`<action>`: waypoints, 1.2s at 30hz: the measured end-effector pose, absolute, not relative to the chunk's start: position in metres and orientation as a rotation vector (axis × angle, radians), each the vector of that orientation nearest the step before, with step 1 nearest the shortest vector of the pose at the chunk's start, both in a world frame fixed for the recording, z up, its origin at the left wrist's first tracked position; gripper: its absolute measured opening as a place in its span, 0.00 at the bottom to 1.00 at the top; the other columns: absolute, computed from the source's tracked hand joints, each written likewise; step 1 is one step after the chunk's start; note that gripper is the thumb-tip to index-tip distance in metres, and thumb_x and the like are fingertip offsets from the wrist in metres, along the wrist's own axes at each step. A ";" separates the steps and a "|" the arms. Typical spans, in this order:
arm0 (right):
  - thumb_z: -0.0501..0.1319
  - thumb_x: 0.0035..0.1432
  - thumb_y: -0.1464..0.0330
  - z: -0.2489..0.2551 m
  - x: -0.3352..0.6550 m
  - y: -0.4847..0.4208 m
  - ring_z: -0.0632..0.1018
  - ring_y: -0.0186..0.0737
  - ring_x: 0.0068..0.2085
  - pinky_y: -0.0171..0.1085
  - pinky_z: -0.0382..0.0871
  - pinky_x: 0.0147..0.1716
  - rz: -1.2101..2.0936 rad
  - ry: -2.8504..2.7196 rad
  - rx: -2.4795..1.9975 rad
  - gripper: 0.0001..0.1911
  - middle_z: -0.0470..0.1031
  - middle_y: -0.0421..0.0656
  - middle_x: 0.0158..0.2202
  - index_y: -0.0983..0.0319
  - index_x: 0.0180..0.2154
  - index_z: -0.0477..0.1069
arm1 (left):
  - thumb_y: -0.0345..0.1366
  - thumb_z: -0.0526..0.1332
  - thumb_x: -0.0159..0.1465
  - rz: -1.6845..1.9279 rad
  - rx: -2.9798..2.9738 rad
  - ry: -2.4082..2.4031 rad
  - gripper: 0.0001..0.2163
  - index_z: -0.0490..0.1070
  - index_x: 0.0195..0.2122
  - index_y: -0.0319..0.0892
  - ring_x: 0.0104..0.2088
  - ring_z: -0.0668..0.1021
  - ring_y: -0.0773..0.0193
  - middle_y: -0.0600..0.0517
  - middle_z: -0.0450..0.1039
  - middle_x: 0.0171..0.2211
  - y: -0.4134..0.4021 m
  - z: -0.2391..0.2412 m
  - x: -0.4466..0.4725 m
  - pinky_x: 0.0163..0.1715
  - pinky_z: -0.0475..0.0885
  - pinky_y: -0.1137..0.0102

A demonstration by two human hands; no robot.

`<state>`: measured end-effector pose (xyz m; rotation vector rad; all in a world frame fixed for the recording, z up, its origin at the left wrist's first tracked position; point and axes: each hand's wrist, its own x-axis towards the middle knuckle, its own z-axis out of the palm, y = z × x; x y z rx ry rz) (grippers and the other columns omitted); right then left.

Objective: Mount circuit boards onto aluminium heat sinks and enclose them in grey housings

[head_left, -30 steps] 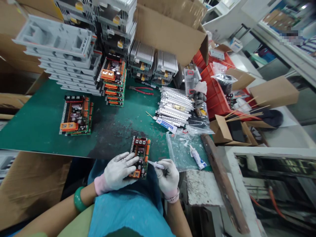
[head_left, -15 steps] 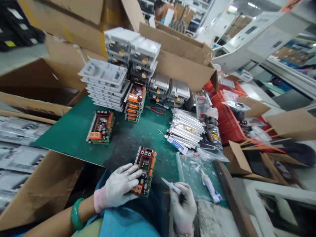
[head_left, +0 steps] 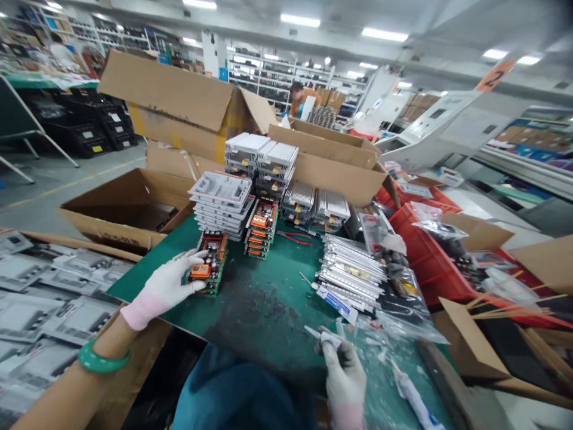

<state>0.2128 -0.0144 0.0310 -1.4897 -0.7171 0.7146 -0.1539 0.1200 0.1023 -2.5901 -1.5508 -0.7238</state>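
My left hand, in a white glove, reaches to the left side of the green mat. Its fingers and thumb grip the left edge of a circuit board with orange terminal blocks, which lies on top of another board. Low in the view, my gloved right hand is closed around a small white tube; its pointed nozzle faces left. A second tube lies to the right of that hand on clear plastic.
Behind the left hand stand grey housings and stacked circuit boards. Red-handled pliers lie mid-mat, with metal strips to their right. An open cardboard box and red bins flank the table.
My left hand has carried the circuit board from the front of the mat to the left, onto the other board there. The right hand still holds the tube. The view has tilted up.
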 end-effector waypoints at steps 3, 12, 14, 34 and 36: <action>0.70 0.43 0.54 0.027 0.210 -0.008 0.78 0.39 0.27 0.37 0.73 0.28 0.706 -0.680 -1.424 0.20 0.81 0.46 0.32 0.62 0.31 0.74 | 0.57 0.60 0.57 -0.637 -2.580 -1.508 0.24 0.69 0.47 0.45 0.54 0.74 0.48 0.45 0.73 0.53 0.125 0.111 -0.154 0.54 0.69 0.54; 0.70 0.42 0.52 0.019 0.216 -0.005 0.79 0.40 0.26 0.38 0.75 0.27 0.843 -0.599 -1.308 0.26 0.81 0.48 0.33 0.62 0.37 0.71 | 0.42 0.63 0.61 -0.633 -2.524 -1.094 0.23 0.65 0.56 0.42 0.56 0.71 0.50 0.44 0.70 0.55 0.169 0.178 -0.063 0.59 0.61 0.54; 0.71 0.41 0.51 0.019 0.217 -0.006 0.79 0.40 0.26 0.38 0.75 0.26 0.869 -0.589 -1.290 0.26 0.81 0.49 0.34 0.62 0.36 0.71 | 0.38 0.64 0.60 -0.583 -2.505 -1.056 0.23 0.65 0.56 0.40 0.56 0.71 0.50 0.43 0.71 0.55 0.185 0.183 -0.044 0.60 0.59 0.53; 0.61 0.56 0.52 0.035 0.217 -0.006 0.74 0.32 0.24 0.34 0.70 0.24 0.837 -0.505 -1.128 0.18 0.77 0.42 0.31 0.60 0.36 0.67 | 0.38 0.55 0.68 -0.903 -2.805 -0.679 0.09 0.70 0.46 0.43 0.38 0.78 0.65 0.53 0.77 0.37 0.064 0.114 -0.006 0.61 0.62 0.63; 0.61 0.56 0.52 0.034 0.218 -0.006 0.73 0.31 0.24 0.34 0.69 0.24 0.840 -0.493 -1.119 0.18 0.77 0.41 0.31 0.60 0.36 0.66 | 0.37 0.55 0.68 -0.975 -2.898 -0.653 0.09 0.70 0.45 0.41 0.38 0.78 0.67 0.53 0.77 0.36 0.041 0.093 -0.001 0.62 0.60 0.65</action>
